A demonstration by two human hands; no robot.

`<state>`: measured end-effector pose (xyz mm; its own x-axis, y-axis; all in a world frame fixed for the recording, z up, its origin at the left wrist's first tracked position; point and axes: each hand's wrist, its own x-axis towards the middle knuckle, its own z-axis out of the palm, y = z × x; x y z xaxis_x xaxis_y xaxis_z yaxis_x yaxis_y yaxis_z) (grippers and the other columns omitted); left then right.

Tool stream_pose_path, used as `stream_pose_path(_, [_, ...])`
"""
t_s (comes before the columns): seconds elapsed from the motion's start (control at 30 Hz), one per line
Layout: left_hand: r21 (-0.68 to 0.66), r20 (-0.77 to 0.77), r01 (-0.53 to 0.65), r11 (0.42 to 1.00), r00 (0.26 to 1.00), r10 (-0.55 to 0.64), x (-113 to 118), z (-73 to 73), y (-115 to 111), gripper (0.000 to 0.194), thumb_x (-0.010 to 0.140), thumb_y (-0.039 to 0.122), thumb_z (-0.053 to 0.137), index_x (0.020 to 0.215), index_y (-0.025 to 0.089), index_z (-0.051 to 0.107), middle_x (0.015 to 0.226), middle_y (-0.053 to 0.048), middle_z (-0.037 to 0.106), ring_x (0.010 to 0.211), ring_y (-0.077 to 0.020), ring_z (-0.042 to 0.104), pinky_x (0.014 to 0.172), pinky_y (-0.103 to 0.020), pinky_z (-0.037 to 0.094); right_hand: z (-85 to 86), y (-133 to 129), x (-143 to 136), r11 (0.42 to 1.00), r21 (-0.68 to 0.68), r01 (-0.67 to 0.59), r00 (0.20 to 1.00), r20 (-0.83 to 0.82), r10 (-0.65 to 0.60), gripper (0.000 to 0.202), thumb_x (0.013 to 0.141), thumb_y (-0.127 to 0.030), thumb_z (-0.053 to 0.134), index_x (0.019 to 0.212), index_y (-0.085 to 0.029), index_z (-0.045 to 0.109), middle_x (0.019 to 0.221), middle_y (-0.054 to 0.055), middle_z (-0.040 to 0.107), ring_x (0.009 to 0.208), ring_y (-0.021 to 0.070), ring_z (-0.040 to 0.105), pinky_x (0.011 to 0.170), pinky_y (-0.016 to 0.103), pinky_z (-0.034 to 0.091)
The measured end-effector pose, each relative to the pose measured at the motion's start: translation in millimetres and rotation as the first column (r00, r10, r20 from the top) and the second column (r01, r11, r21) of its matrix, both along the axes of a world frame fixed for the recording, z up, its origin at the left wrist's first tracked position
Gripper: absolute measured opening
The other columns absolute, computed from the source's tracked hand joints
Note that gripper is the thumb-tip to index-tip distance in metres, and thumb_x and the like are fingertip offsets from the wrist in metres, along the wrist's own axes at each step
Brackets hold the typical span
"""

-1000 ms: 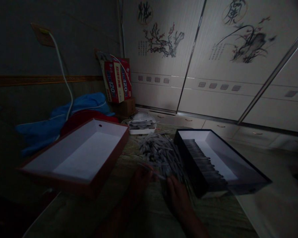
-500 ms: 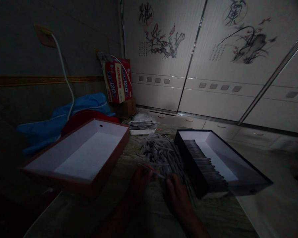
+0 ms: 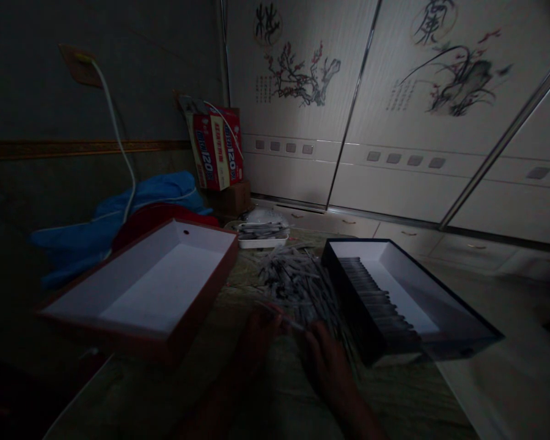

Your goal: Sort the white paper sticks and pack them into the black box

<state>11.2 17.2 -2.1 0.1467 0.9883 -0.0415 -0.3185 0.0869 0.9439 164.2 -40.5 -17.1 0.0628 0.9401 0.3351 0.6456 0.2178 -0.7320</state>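
Both hands meet low in the middle of the view, over the table (image 3: 275,391), and it is dark there. A slim, pale pen-like stick (image 3: 292,321) spans the gap between them. My left hand (image 3: 257,335) is closed around its left end, the fingertips partly lost in shadow. My right hand (image 3: 326,355) pinches the other end between thumb and fingers. Just beyond them lies a loose pile of similar pen-like sticks (image 3: 297,278), grey and whitish. Whether the held stick is a pen or a sleeved part is too dim to tell.
To the right, a dark-rimmed box (image 3: 458,299) holds a row of dark sticks along its left side. A red box (image 3: 201,305) with a white inside stands at left. Behind the pile is a white tray (image 3: 263,243) with more sticks. Red cartons (image 3: 217,150) stand farther back.
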Motion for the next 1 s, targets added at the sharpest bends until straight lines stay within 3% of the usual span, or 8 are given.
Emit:
stream_pose_path(0.13, [0.035, -0.027, 0.040, 0.999, 0.999, -0.039, -1, -3.6, 1, 0.020, 0.067, 0.032, 0.065, 0.075, 0.016, 0.056, 0.065, 0.000, 0.064, 0.059, -0.0145, 0.060, 0.063, -0.029, 0.048, -2.0, 1, -1, 0.999, 0.034, 0.022, 1.000, -0.009, -0.022, 0.036, 0.089, -0.040, 0.031, 0.076, -0.021, 0.058, 0.054, 0.001, 0.057, 0.048, 0.0144, 0.052, 0.047, 0.022, 0.038])
stream_pose_path(0.33, [0.023, 0.006, -0.012, 1.000, 1.000, 0.012, -1, -3.9, 2, 0.025, 0.065, 0.036, 0.066, 0.075, 0.016, 0.056, 0.064, 0.000, 0.065, 0.059, -0.0147, 0.060, 0.062, -0.029, 0.048, 7.3, -2, -2, 1.000, -0.028, -0.009, 0.999, -0.035, 0.008, 0.025, 0.089, -0.036, 0.034, 0.083, -0.020, 0.053, 0.066, 0.000, 0.059, 0.057, 0.0130, 0.055, 0.052, 0.020, 0.039])
stream_pose_path(0.57, [0.049, -0.008, 0.031, 0.998, 1.000, -0.030, -1, -0.5, 1, 0.023, 0.064, 0.035, 0.067, 0.072, 0.016, 0.057, 0.063, 0.000, 0.064, 0.058, -0.0148, 0.060, 0.061, -0.029, 0.048, -4.5, 1, -2, 1.000, -0.005, 0.014, 0.994, -0.105, -0.014, 0.034, 0.089, -0.040, 0.032, 0.078, -0.020, 0.057, 0.058, 0.000, 0.056, 0.049, 0.0134, 0.051, 0.048, 0.022, 0.038])
stream_pose_path(0.8, [0.051, -0.049, -0.009, 0.999, 0.999, 0.011, -2, 0.9, 0, 0.021, 0.066, 0.034, 0.065, 0.075, 0.016, 0.057, 0.062, 0.001, 0.064, 0.058, -0.0146, 0.060, 0.061, -0.027, 0.047, 1.0, -1, -3, 0.998, -0.057, -0.013, 0.996, -0.085, 0.008, 0.028, 0.089, -0.038, 0.034, 0.082, -0.020, 0.054, 0.059, -0.002, 0.055, 0.051, 0.0126, 0.053, 0.050, 0.021, 0.037])
stream_pose_path(1.0, [0.046, -0.043, 0.026, 0.999, 0.999, -0.024, -2, -0.2, -1, 0.021, 0.065, 0.032, 0.066, 0.075, 0.016, 0.057, 0.064, 0.000, 0.065, 0.060, -0.0155, 0.061, 0.063, -0.029, 0.048, -11.9, 2, -2, 0.999, 0.002, 0.052, 0.989, -0.141, -0.051, 0.039, 0.089, -0.045, 0.030, 0.073, -0.019, 0.055, 0.058, 0.001, 0.054, 0.052, 0.0138, 0.052, 0.049, 0.022, 0.039])
